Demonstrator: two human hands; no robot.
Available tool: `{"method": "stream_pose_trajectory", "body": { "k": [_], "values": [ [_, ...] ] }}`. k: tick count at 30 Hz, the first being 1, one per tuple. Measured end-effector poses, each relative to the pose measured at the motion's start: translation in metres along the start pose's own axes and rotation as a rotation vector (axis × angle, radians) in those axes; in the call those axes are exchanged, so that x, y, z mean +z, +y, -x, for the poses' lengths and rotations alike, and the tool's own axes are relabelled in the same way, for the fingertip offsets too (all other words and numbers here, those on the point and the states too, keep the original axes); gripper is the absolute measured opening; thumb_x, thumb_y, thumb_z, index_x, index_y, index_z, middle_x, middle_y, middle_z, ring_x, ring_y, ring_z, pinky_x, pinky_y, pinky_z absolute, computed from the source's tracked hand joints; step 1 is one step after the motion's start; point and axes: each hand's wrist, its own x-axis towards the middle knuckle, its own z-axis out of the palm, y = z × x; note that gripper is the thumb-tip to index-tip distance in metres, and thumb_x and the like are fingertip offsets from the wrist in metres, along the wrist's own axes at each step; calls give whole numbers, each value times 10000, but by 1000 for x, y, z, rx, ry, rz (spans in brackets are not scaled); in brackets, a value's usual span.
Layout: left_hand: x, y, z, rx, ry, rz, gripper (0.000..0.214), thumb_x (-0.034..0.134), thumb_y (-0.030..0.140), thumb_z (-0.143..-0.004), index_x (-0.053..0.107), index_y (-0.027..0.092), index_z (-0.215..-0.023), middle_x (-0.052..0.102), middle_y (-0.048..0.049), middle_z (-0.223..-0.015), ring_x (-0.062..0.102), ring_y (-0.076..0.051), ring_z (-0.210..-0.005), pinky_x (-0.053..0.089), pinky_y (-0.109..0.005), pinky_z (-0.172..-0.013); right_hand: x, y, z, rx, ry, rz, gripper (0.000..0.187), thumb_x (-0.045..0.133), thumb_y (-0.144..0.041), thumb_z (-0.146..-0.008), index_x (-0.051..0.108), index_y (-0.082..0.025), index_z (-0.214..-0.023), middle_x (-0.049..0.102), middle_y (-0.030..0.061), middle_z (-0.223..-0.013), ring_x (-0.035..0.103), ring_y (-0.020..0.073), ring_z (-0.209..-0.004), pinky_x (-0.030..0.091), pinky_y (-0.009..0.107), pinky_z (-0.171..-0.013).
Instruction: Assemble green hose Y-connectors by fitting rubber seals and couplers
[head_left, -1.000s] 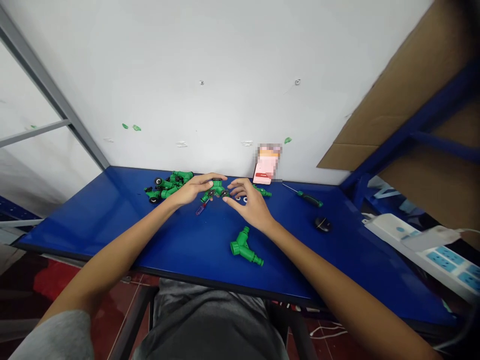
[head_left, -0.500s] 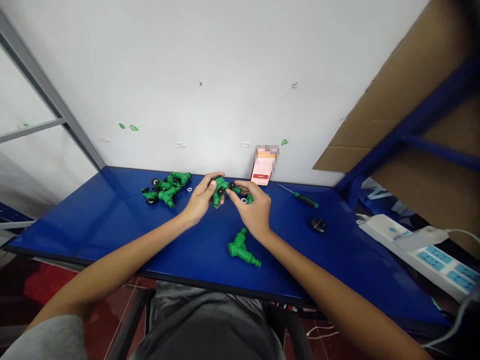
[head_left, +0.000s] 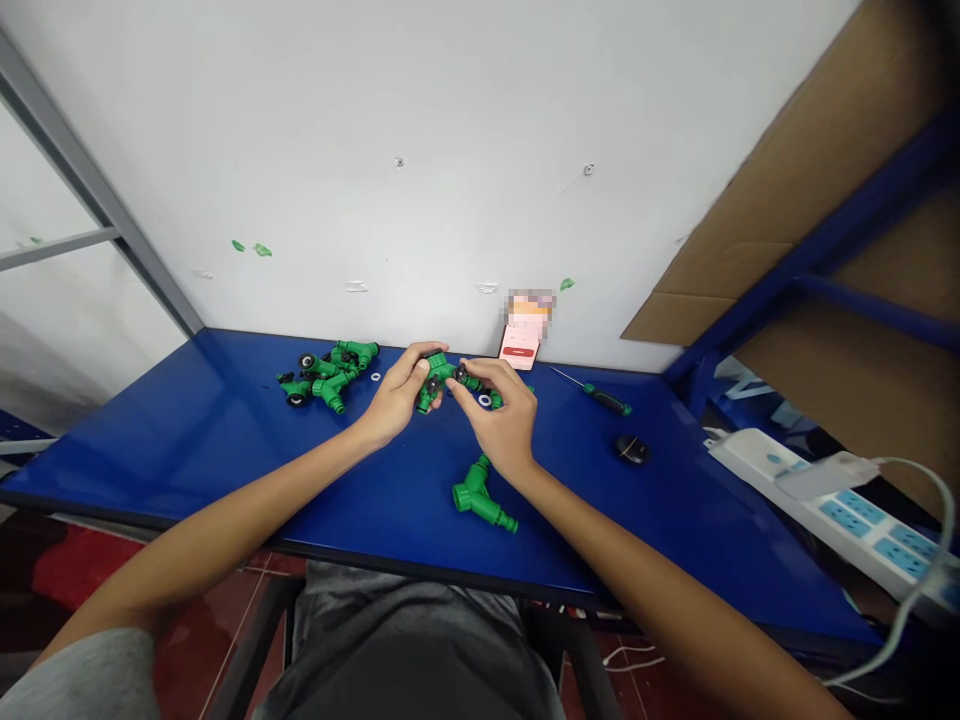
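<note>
Both of my hands hold a green Y-shaped hose connector (head_left: 439,375) with black valve knobs just above the blue table (head_left: 225,440). My left hand (head_left: 397,395) wraps its left side with curled fingers. My right hand (head_left: 502,415) pinches a black knob at its right end. A second green Y connector (head_left: 480,497) lies on the table below my right wrist. White rings (head_left: 484,401) lie by my right fingers.
A pile of green connectors (head_left: 326,372) sits at the back left. A green-handled screwdriver (head_left: 600,396) and a black round part (head_left: 632,449) lie to the right. A pink card (head_left: 523,340) leans on the wall. A white power strip (head_left: 832,500) lies far right.
My hands closed on the connector, lifted it off the table and drew it slightly towards me. A small screwdriver seen on the table a second ago is now hidden.
</note>
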Motion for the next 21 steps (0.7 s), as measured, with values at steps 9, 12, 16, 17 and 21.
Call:
{"method": "stream_pose_trajectory", "body": {
  "k": [9, 12, 16, 17, 21],
  "values": [
    [-12, 7, -5, -45, -70, -1, 532, 688, 634, -1014, 650, 196, -1314, 620, -1, -806, 573, -137, -634, 445, -277, -604, -14, 2, -13, -94, -271, -103, 196, 712, -397, -1041, 816, -306, -1179, 801, 97, -1185, 751, 295, -1105, 616, 495, -999],
    [-16, 11, -6, -84, -111, 4, 514, 700, 625, -1010, 659, 195, -1289, 633, -14, -862, 580, -129, -644, 446, -267, -598, -21, 6, -19, -104, -365, -123, 221, 700, -436, -1051, 822, -324, -1197, 795, 98, -1202, 749, 301, -1119, 607, 512, -1021],
    [-18, 13, -6, -103, -166, -4, 518, 696, 627, -1015, 652, 190, -1291, 614, -5, -857, 582, -122, -643, 444, -254, -594, -25, 10, -24, -124, -435, -151, 212, 695, -434, -1057, 827, -334, -1191, 782, 96, -1222, 744, 296, -1127, 609, 497, -994],
    [-19, 13, -6, -104, -178, -10, 519, 692, 628, -1018, 651, 189, -1293, 610, -3, -852, 585, -123, -645, 447, -254, -596, -26, 11, -25, -129, -447, -155, 207, 698, -426, -1056, 827, -332, -1188, 778, 96, -1224, 741, 295, -1127, 610, 491, -984],
    [-24, 12, -9, -77, -213, -75, 532, 649, 638, -1044, 641, 187, -1326, 609, 1, -832, 592, -132, -647, 477, -266, -623, -26, 17, -26, -123, -491, -144, 213, 687, -426, -1060, 816, -316, -1190, 755, 107, -1241, 727, 294, -1139, 619, 478, -953]
  ]
}}
